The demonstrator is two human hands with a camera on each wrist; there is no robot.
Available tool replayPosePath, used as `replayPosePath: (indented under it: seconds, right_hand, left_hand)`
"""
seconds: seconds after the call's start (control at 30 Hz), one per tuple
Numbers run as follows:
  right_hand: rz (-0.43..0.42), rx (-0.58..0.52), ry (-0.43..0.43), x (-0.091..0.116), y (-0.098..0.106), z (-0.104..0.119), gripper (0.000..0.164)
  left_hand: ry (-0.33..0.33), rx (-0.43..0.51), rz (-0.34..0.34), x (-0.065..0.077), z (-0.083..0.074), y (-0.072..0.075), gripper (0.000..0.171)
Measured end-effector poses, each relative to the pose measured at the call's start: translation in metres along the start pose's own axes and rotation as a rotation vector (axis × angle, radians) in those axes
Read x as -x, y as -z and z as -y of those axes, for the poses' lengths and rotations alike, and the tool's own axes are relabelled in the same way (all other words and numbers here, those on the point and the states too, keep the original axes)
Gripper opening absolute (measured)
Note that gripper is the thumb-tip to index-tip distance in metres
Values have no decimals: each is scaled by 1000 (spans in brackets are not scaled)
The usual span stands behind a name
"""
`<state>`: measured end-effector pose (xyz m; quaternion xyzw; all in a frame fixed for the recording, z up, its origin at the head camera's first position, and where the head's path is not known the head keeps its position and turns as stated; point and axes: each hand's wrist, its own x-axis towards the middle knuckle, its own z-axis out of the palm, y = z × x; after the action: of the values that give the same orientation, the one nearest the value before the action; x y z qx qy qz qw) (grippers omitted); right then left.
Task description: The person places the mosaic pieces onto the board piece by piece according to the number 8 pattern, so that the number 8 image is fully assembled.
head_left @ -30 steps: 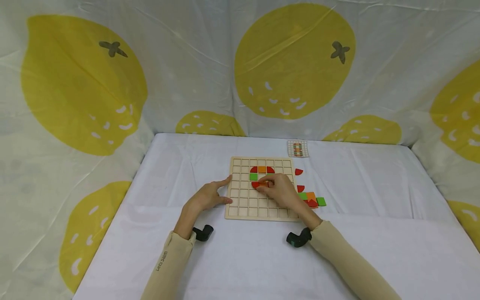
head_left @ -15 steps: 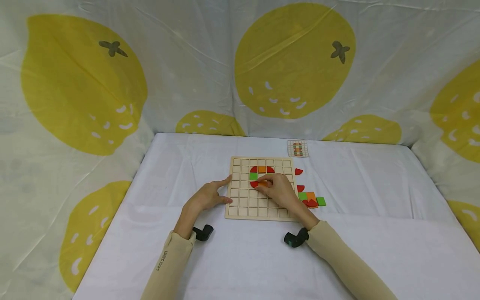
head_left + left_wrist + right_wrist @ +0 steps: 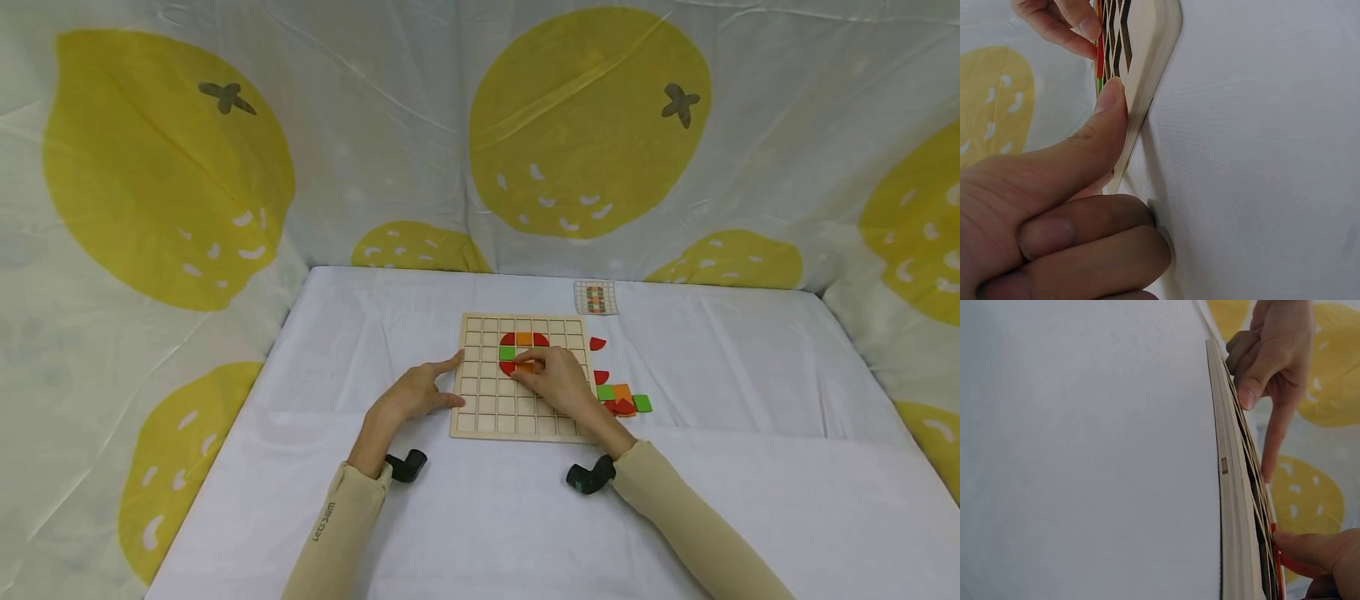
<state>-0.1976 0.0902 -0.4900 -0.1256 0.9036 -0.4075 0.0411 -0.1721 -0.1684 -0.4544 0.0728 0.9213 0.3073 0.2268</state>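
A wooden grid board [image 3: 487, 423] lies on the white cloth. In the head view my right hand [image 3: 558, 382] pinches a red quarter-circle tile [image 3: 506, 367] low over the grid, just below a green square tile [image 3: 507, 353]. An orange tile [image 3: 528, 367] shows partly under those fingers. The top row of tiles is red, orange [image 3: 524, 338] and red. My left hand [image 3: 412, 392] touches the board's left edge with thumb and forefinger spread apart. In the left wrist view its thumb [image 3: 1100, 128] rests on the board's edge, other fingers curled below.
Right of the board lie loose tiles: two red quarter-circles [image 3: 597, 343], a green square [image 3: 642, 403], and a small overlapping pile with an orange square [image 3: 622, 391]. A pattern card [image 3: 596, 297] is behind the board. Lemon-printed cloth [image 3: 390, 167] hangs beyond the table.
My right hand has shifted slightly left and away from me, bringing the red quarter-circle tile up against the green square's lower side. My left hand has stayed at the board's edge.
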Motion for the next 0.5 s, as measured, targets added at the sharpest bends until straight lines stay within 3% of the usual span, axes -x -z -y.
replayPosePath:
  seconds: [0.23, 0.5]
  right_hand:
    - [-8, -32, 19, 4, 9, -4, 27]
    - [-57, -41, 10, 16, 41, -20, 27]
  left_hand:
    - [14, 10, -1, 0, -1, -1, 86]
    - [7, 2, -5, 0, -1, -2, 86]
